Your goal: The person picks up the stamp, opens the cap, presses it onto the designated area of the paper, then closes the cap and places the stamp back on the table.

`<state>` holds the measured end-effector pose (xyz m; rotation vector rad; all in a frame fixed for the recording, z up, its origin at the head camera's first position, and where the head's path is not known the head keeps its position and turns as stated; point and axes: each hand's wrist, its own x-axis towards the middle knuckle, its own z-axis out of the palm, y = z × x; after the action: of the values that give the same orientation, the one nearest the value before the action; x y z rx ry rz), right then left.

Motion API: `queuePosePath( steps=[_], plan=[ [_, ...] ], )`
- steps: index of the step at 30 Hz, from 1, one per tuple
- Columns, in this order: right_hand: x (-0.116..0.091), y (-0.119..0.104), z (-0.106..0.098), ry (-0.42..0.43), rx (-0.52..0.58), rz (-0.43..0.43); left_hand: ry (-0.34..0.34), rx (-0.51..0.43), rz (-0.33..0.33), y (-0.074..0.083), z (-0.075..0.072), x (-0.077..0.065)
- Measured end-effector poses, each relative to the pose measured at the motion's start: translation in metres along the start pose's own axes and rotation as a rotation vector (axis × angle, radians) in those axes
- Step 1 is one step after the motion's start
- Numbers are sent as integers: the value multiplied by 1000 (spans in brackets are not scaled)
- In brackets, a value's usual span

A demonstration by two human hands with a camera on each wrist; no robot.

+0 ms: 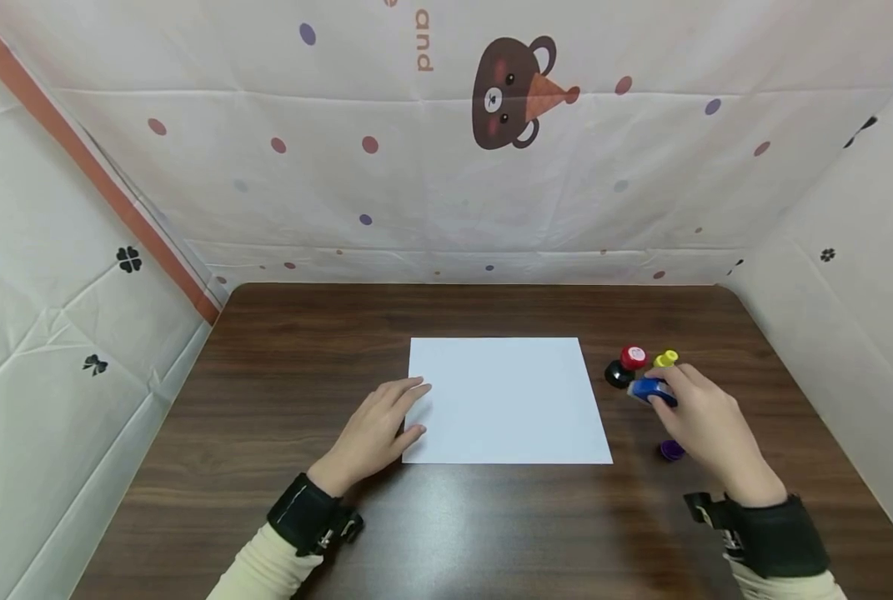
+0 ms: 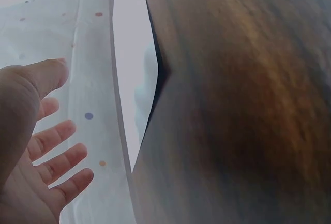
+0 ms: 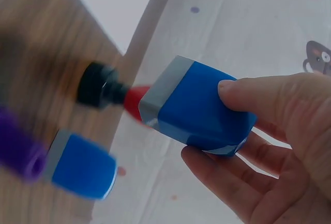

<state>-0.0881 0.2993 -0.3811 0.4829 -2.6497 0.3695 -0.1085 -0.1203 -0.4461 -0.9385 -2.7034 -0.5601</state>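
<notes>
In the head view, my left hand (image 1: 374, 432) has its fingers spread over the left edge of a white sheet of paper (image 1: 508, 400). To the right of the paper, my right hand (image 1: 707, 423) pinches a blue stamp (image 1: 650, 390) with a grey base between thumb and fingers. The right wrist view shows the held stamp (image 3: 204, 111) tilted and raised from the table. A second blue-and-grey stamp (image 3: 85, 166) stands on the table below it, hidden by the hand in the head view.
A black stamp with a red knob (image 1: 633, 358) stands right of the paper, near a yellow knobbed item (image 1: 666, 358). Below the right hand is a purple item (image 1: 671, 451). Patterned white cloth (image 1: 431, 200) hangs behind the brown wooden table (image 1: 296, 367).
</notes>
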Motion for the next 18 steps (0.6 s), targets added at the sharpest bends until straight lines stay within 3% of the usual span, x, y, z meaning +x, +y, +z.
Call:
queuePosePath(
  steps=[10,18],
  plan=[
    [29,-18,19,51,97,16,59,-35,1,6,5,12],
    [45,-30,39,55,184,83,171,-114,-36,12,10,30]
  ],
)
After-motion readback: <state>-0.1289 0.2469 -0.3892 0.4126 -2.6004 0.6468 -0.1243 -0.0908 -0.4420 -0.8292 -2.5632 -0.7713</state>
